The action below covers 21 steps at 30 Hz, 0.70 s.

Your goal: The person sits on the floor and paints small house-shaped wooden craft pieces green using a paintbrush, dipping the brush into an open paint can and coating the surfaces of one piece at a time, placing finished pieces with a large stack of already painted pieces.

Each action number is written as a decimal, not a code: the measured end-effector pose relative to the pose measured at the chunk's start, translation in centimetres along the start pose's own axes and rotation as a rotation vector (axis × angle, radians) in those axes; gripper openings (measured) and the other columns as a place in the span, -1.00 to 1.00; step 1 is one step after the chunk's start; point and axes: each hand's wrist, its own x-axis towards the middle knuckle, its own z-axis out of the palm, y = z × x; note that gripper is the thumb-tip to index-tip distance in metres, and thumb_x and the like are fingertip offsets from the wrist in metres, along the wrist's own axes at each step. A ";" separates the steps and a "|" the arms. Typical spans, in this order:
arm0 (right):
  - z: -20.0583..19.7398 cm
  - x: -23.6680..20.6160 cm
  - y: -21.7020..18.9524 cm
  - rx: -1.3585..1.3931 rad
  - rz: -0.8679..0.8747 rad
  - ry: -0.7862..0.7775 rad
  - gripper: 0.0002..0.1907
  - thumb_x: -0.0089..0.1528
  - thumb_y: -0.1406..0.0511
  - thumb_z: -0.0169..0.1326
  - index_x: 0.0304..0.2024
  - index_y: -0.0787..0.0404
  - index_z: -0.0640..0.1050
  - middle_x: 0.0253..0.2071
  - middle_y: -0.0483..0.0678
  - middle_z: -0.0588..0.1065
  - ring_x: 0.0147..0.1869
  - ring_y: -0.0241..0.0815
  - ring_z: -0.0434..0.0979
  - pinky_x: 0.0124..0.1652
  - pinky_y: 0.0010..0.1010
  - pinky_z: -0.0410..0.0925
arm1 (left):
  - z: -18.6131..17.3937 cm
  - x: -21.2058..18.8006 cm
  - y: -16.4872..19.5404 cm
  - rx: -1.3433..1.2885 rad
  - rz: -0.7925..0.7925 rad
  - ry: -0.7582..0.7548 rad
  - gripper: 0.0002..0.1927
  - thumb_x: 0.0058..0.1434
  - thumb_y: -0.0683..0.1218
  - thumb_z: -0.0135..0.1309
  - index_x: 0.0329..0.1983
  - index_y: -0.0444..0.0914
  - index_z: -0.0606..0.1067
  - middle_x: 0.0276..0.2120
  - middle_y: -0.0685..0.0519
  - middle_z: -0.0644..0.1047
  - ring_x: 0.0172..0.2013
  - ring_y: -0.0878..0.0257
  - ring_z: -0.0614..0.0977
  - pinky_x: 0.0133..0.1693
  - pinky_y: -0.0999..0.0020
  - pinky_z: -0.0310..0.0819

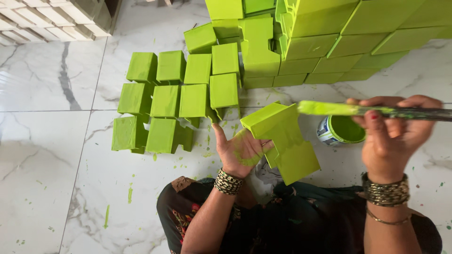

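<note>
Holding a stepped green block [282, 141] up over the lap, the person's left hand [242, 151] cups it from the side and beneath, palm smeared with green and fingers closed on its lower edge. The right hand [393, 129] is clenched around the handle of a paint-laden brush [329, 108], whose bristle end lies just above the block's top face. The block looks rigid and light, judging by the easy one-handed lift, probably wood or board. Its fresh coat seems wet and slippery, so a grip on the underside or on an uncoated edge would likely smudge least. An open paint tin [340, 130] stands on the marble floor [47, 164] just behind the block. Rows of painted blocks [169, 101] lie to the left, a taller stack [329, 42] stands beyond, and pale unpainted pieces [42, 21] sit at the top left.
</note>
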 end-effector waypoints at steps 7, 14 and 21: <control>3.6 -2.1 0.8 0.137 0.033 -0.153 -0.65 0.44 0.49 0.14 0.07 0.18 0.24 -0.06 0.10 0.52 0.05 -0.16 0.63 0.24 0.01 0.60 | -0.4 -0.2 -0.4 0.021 0.029 0.046 0.35 0.10 0.72 -0.28 0.54 -0.46 0.07 0.44 -0.28 0.26 0.34 -0.15 0.39 0.37 -0.12 0.18; 0.6 0.3 0.2 -0.170 0.004 0.022 -0.63 0.37 0.46 0.11 0.06 0.21 0.20 -0.13 0.11 0.57 -0.20 -0.18 0.63 -0.09 -0.25 0.60 | -0.5 -0.4 0.0 -0.008 0.042 0.020 0.36 0.10 0.72 -0.27 0.51 -0.50 0.08 0.43 -0.32 0.26 0.34 -0.19 0.39 0.39 -0.13 0.17; 1.1 -0.9 -0.4 0.138 0.055 0.018 -0.68 0.46 0.52 0.11 0.09 0.20 0.25 -0.23 0.00 0.49 0.03 -0.16 0.64 0.12 -0.11 0.64 | -0.6 -0.2 -0.1 -0.021 0.049 0.035 0.35 0.11 0.72 -0.26 0.52 -0.49 0.09 0.43 -0.32 0.27 0.32 -0.20 0.40 0.37 -0.11 0.19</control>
